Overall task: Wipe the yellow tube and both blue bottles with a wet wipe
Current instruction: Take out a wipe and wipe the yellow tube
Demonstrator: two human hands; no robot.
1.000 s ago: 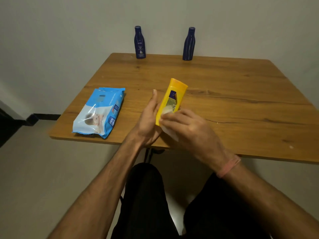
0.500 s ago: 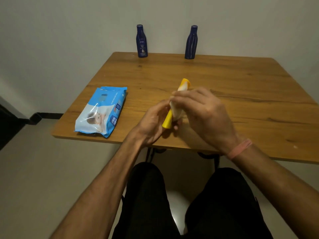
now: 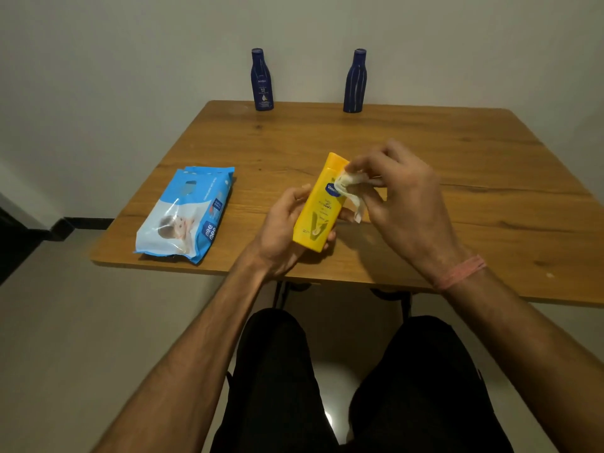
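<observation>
Wooden table (image 3: 457, 178), left hand (image 3: 281, 223) fingers clamped around yellow tube (image 3: 318, 207), right hand (image 3: 398, 197) pinching wet wipe (image 3: 351, 188) against it.

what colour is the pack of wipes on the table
Light blue and white wipes pack, seen best in the head view.

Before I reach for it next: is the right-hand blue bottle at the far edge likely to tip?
Probably, if nudged high: the right-hand blue bottle stands upright, tall and narrow on a small base. Its glossy surface may be slippery against a wet wipe. It looks rigid, so gripping low should hold.
</observation>
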